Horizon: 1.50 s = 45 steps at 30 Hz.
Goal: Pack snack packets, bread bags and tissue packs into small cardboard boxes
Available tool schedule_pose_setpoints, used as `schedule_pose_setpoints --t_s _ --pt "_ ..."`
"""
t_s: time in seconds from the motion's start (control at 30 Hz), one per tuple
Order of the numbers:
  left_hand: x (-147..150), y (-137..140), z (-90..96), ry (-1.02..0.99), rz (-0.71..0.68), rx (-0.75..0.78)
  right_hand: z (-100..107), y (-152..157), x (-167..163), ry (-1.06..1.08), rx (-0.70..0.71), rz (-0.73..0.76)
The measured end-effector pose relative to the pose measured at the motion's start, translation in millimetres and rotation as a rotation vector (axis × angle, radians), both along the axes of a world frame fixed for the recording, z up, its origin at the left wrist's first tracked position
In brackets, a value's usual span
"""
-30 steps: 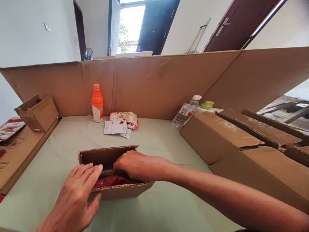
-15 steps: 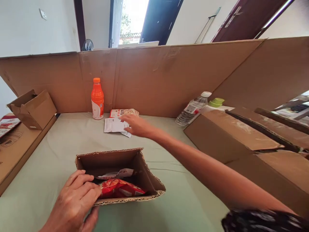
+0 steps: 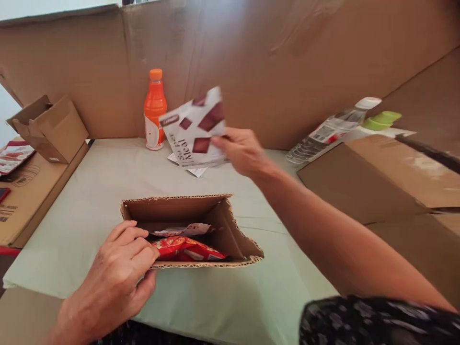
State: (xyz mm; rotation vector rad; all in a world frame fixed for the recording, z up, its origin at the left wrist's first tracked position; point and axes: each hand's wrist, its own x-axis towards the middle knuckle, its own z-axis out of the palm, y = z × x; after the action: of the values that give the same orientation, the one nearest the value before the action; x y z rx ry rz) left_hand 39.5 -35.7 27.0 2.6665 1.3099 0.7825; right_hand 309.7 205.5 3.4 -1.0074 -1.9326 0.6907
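Note:
My left hand (image 3: 122, 268) grips the near left rim of an open cardboard box (image 3: 247, 256), thumb outside and fingers over the edge. Inside that box lie a red food packet (image 3: 190, 249) and, behind it, a white packet (image 3: 196, 229). My right hand (image 3: 244, 151) pinches the right edge of a white food pouch (image 3: 179, 127) with dark red diamonds and the words "Super Meal". The pouch hangs in the air beyond the box, slightly blurred. Below it, partly hidden, a smaller white packet (image 3: 197, 171) lies on the green cloth.
An orange drink bottle (image 3: 154, 112) stands at the back. To the left, a small open carton (image 3: 53, 127) sits on a flat cardboard box (image 3: 46, 191). A clear water bottle (image 3: 330, 132) leans beside large cartons (image 3: 362, 182) at right. A cardboard wall (image 3: 258, 62) closes the back.
My right hand has picked up the white pouch from the cloth and raised it toward me. My left hand stays on the box. The view has tilted downward.

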Motion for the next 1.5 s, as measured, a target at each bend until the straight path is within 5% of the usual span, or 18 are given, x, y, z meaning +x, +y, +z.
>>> schedule_pose_setpoints --t_s 0.13,0.23,0.37,0.67,0.77,0.93,1.03,1.2,1.33,1.5 --pt "1 2 -1.5 0.008 0.011 0.053 55 -90 19 0.216 0.149 0.050" --pt "1 2 -2.7 0.026 0.024 0.090 77 -136 10 0.019 0.256 0.281" --pt "-1 -1 -4.6 0.064 0.037 0.139 80 -149 -14 -0.456 0.278 0.437" --pt "-2 -5 -10.7 0.090 0.067 0.193 90 -152 -25 -1.087 0.215 0.138" --pt "-1 -2 -11.5 0.084 0.075 0.200 81 -150 -49 -1.270 0.119 0.221" --pt "-4 -4 -12.7 0.067 0.077 0.204 56 -128 -80 -1.271 -0.029 0.589" --pt "-11 -10 -19.5 0.018 0.103 0.277 56 -127 -57 -0.953 0.060 0.447" --pt "-30 -22 -46.5 -0.190 0.250 0.235 47 -157 31 -0.327 0.275 0.113" --pt "-31 -27 -68.4 -0.328 0.294 0.158 0 -177 59 -0.276 0.226 0.119" --pt "-18 -22 -76.1 -0.359 0.292 0.248 -58 -182 29 -0.227 0.349 0.160"
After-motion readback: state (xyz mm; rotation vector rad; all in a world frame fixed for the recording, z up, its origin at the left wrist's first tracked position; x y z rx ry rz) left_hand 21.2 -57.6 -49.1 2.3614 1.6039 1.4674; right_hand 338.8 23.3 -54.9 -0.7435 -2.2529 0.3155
